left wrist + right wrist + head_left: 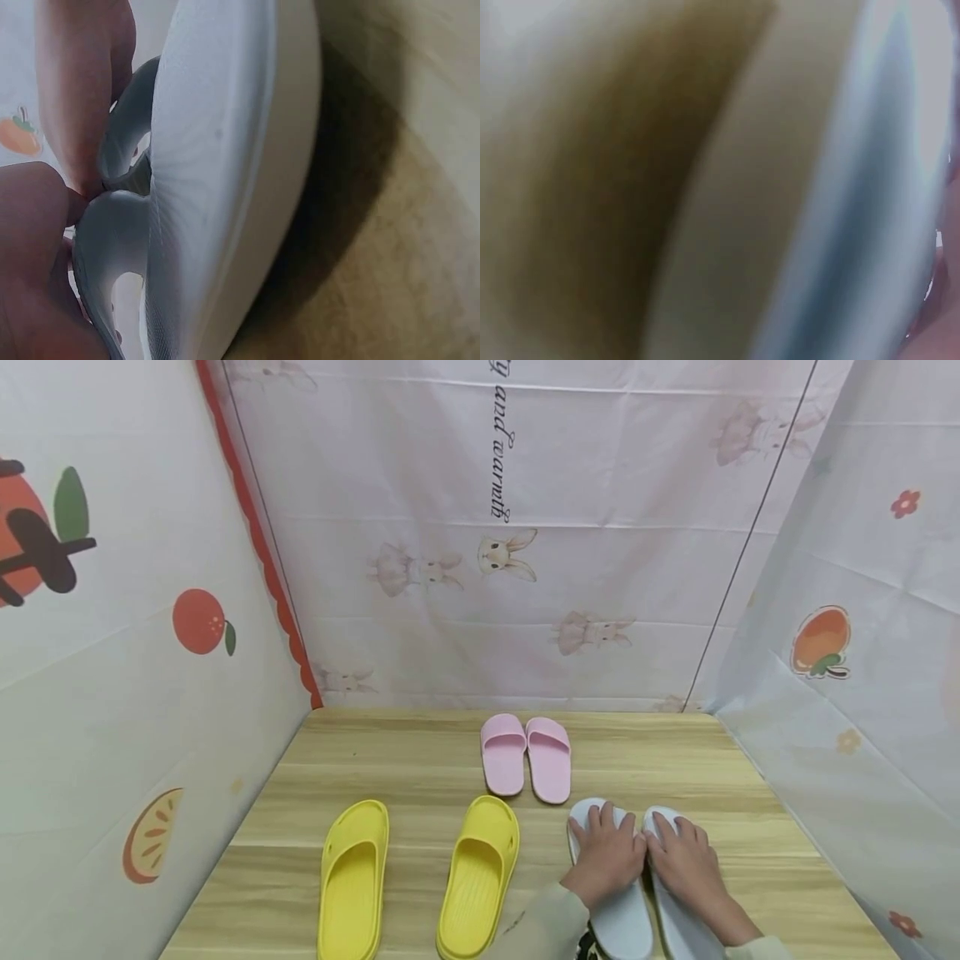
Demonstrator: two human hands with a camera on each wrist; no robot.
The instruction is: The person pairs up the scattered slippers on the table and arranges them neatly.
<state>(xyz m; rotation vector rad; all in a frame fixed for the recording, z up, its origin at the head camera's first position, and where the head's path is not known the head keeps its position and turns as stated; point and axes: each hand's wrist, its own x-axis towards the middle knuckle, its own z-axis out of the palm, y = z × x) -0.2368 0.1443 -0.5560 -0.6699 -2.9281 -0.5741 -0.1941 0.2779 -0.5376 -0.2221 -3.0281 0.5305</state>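
Slides (628,931), pale grey; long axes fore-and-aft; each gripped from above, left under left hand (609,860), right under right hand (686,864).

The wood-grain surface (416,756) carries pink slippers (552,770) at twelve o'clock, yellow slippers (474,885) at eight, pale slippers (627,928) at four.

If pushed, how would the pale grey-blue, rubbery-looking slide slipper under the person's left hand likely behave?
The pale grey-blue slipper would probably slide rather than roll, its sole being broad and low. That sole looks thick, so likely bends little. The thinner arched strap would probably flex more.
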